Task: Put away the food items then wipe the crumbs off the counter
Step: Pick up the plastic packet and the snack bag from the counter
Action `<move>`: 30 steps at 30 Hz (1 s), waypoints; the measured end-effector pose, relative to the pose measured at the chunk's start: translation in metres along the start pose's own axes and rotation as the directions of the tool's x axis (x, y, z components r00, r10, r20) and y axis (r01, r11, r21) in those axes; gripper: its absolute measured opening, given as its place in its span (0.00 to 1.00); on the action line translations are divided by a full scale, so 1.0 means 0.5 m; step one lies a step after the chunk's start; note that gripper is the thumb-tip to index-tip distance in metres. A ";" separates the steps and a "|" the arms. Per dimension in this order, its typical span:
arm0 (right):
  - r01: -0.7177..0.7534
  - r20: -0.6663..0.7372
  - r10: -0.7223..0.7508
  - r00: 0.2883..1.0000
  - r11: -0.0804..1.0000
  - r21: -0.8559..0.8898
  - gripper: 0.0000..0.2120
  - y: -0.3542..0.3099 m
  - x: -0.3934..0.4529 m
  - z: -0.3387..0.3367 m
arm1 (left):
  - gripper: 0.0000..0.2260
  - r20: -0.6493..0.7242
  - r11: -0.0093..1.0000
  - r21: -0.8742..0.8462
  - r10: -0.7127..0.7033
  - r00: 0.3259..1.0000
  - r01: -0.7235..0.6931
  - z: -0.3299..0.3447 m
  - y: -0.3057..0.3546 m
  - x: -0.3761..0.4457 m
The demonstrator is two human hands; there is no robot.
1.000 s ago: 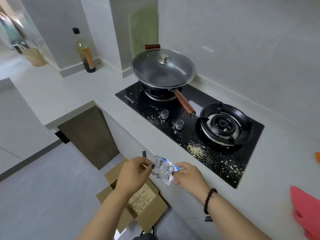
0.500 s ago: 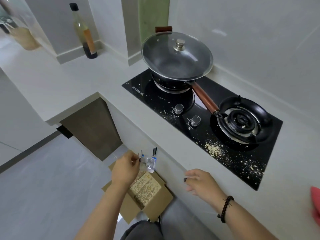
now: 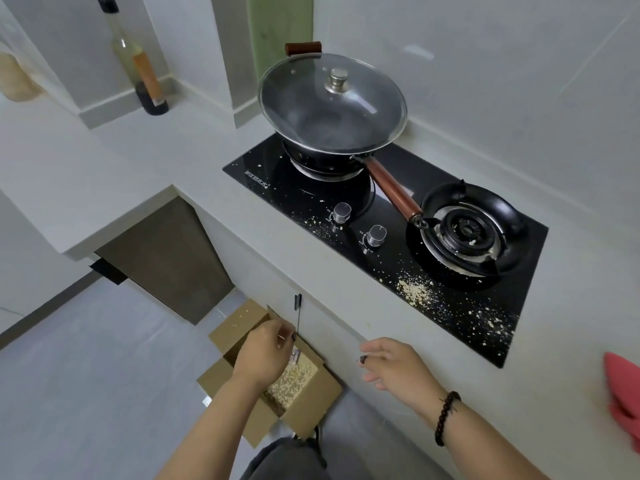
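Observation:
An open cardboard box stands on the floor against the counter front, with pale crumbs inside. My left hand hovers over the box, fingers loosely apart. A small clear-and-blue food wrapper shows just under its fingertips inside the box, mostly hidden by the hand. My right hand is empty with fingers spread, at the counter's front edge. More crumbs are scattered over the front of the black glass stove. A pink cloth lies on the counter at the far right.
A lidded wok sits on the left burner, its wooden handle pointing toward the bare right burner. Two knobs sit at the stove front. A tall bottle stands in the back corner of the grey counter.
Both hands held the wrapper at the counter edge. My left hand then carried it down over the box, where it has left my fingers. My right hand came away empty.

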State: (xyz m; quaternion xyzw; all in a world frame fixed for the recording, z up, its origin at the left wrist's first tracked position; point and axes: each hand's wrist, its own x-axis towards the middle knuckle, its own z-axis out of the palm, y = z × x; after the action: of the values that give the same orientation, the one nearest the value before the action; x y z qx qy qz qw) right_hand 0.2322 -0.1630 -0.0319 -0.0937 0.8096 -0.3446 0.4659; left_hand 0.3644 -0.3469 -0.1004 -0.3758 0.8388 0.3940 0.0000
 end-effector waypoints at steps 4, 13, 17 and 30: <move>0.005 -0.011 -0.004 1.000 0.999 0.046 0.10 0.005 -0.001 -0.010 | 0.09 0.059 0.996 -0.048 0.077 0.995 -0.074 0.016 0.044 0.003; 0.040 -0.125 -0.015 0.992 0.979 0.199 0.09 0.072 -0.025 -0.121 | 0.10 0.170 0.959 -0.127 0.274 0.946 -0.255 0.082 0.223 0.010; 0.043 -0.178 0.005 0.984 0.964 0.262 0.08 0.124 -0.050 -0.221 | 0.10 0.211 0.945 -0.156 0.316 0.925 -0.287 0.141 0.323 0.011; 0.101 -0.378 0.142 0.915 0.826 0.555 0.07 0.346 -0.072 -0.651 | 0.12 0.273 0.956 -0.229 0.246 0.930 -0.186 0.382 0.629 -0.002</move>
State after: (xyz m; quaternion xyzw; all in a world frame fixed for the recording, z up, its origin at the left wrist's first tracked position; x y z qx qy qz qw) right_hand 0.0148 0.1361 -0.0116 0.1300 0.7507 -0.5743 0.2994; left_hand 0.1105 -0.0919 -0.0238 -0.2152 0.8218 0.5255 0.0456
